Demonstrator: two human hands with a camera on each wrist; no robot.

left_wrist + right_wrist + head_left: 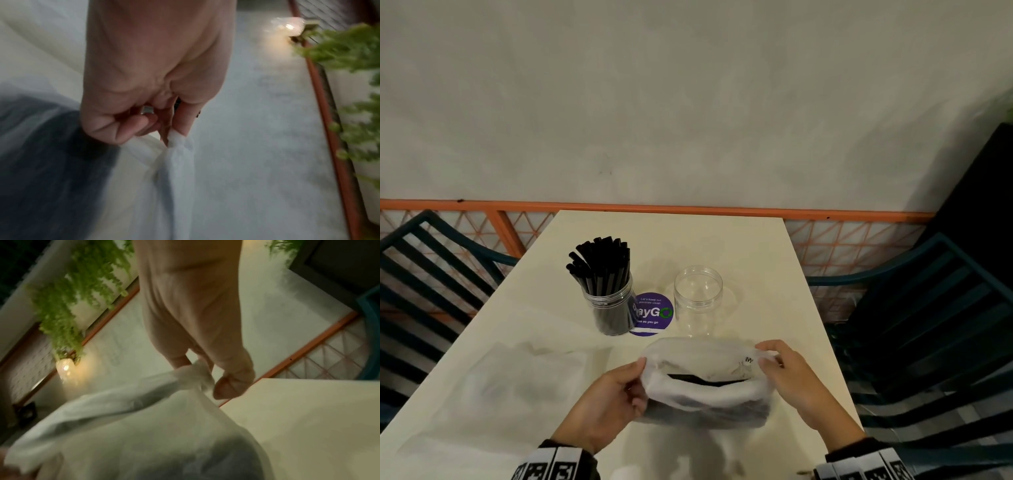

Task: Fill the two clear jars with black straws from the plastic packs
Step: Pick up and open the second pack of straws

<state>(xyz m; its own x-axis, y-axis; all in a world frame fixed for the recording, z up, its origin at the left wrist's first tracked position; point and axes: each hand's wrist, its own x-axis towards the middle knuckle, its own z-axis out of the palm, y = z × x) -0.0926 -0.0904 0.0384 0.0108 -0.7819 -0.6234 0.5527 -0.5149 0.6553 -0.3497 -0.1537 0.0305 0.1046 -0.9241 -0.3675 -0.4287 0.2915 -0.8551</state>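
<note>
Your left hand [608,399] and right hand [789,378] pinch the pack [705,380] mouth (straws [707,378] between your fingertips); overstretching may tear it, spilling them.

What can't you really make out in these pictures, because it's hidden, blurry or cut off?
- Straws in the pack, head view: cloudy plastic hides all but a dark strip, so no count.
- Left hand, left wrist view: motion blur; fingertips buried in bunched plastic.
- Right hand, right wrist view: blurred too.
- Purple sticker, head view: partly behind the full jar.
- Forearms, head view: cut off by the bottom edge.
</note>
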